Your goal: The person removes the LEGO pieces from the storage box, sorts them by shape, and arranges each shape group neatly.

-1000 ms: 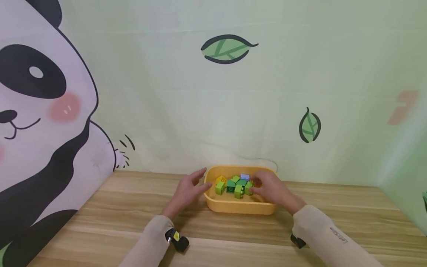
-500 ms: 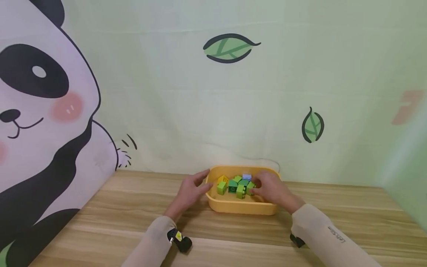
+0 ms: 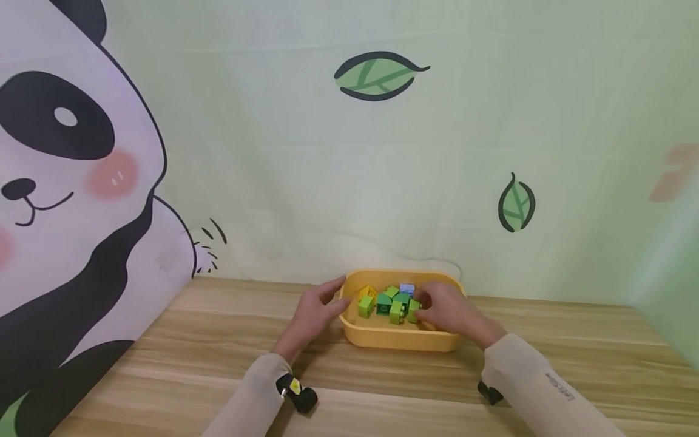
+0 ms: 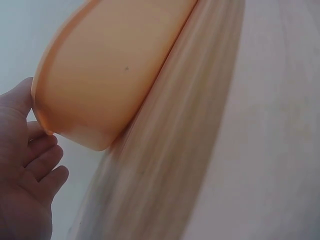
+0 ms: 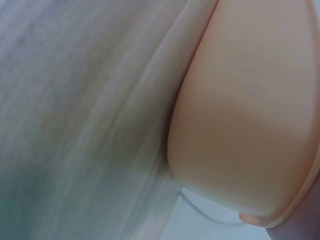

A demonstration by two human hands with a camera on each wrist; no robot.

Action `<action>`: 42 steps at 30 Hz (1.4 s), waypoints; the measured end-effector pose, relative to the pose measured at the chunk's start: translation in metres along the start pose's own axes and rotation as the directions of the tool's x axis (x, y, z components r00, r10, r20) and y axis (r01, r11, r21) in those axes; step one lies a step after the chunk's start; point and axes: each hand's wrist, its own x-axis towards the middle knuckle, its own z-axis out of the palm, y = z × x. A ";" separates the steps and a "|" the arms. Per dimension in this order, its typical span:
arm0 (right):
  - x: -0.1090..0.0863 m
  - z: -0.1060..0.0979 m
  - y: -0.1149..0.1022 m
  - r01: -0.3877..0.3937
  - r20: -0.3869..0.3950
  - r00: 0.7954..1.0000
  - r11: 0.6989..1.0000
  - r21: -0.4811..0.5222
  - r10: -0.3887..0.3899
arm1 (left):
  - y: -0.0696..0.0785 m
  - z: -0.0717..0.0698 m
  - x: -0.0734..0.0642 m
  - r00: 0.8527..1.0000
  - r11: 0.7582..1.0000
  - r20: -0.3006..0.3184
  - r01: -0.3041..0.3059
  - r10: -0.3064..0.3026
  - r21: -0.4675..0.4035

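Observation:
A yellow bin point(image 3: 401, 338) stands on the wooden table with several toy bricks in it. My left hand point(image 3: 312, 315) holds the bin's left end, its thumb over the rim. In the left wrist view the left hand point(image 4: 27, 165) has its thumb and forefinger at the bin's rim point(image 4: 42, 75), the other fingers curled beside it. My right hand point(image 3: 449, 308) reaches over the right side into the bin. Its thumb and forefinger pinch a light green toy brick point(image 3: 413, 311). The right hand covers the bin's right part. In the right wrist view the bin's wall point(image 5: 240, 110) hides nearly all of that hand.
Beside the pinched brick lie another light green brick point(image 3: 396, 314), a dark green brick point(image 3: 383, 304), a blue brick point(image 3: 406, 289) and a yellow piece point(image 3: 367, 293). Behind the bin hangs a pale green backdrop point(image 3: 306, 200), with a thin cord point(image 3: 437, 260) low along it.
The whole head view has shifted slightly. Both hands stay at the bin. By my right fingers the light green brick has turned a little and come slightly nearer.

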 end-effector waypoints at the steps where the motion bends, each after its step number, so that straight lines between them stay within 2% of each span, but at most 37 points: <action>1: 0.000 0.000 0.000 0.000 0.000 1.000 1.000 0.011 0.000 | 0.000 0.000 0.000 1.000 1.000 0.000 0.005 -0.005 -0.003; 5: -0.001 -0.002 0.002 0.024 -0.020 1.000 0.998 0.066 -0.023 | 0.000 0.000 0.000 1.000 1.000 0.000 0.006 -0.006 -0.022; 11: -0.008 -0.006 0.001 0.087 -0.091 0.993 0.986 0.143 -0.074 | 0.001 0.001 0.000 1.000 0.999 -0.005 0.000 -0.001 -0.045; 21: -0.021 -0.008 -0.004 0.095 -0.162 0.985 0.972 0.217 -0.060 | 0.000 0.001 -0.001 1.000 1.000 0.005 0.013 -0.013 -0.028; 27: -0.031 -0.011 -0.011 0.155 -0.245 0.965 0.954 0.255 -0.092 | 0.001 0.001 -0.001 1.000 0.999 0.003 0.025 -0.025 -0.029; 31: -0.038 -0.013 -0.015 0.182 -0.296 0.950 0.948 0.261 -0.101 | 0.002 0.002 0.000 1.000 1.000 0.004 0.009 -0.009 -0.030; 37: -0.046 -0.011 -0.021 0.186 -0.327 0.941 0.939 0.291 -0.085 | 0.001 0.004 0.001 1.000 1.000 -0.005 -0.002 0.002 -0.021; 42: -0.051 -0.011 -0.028 0.223 -0.349 0.931 0.926 0.306 -0.109 | 0.001 0.004 0.001 1.000 1.000 -0.006 -0.015 0.015 -0.001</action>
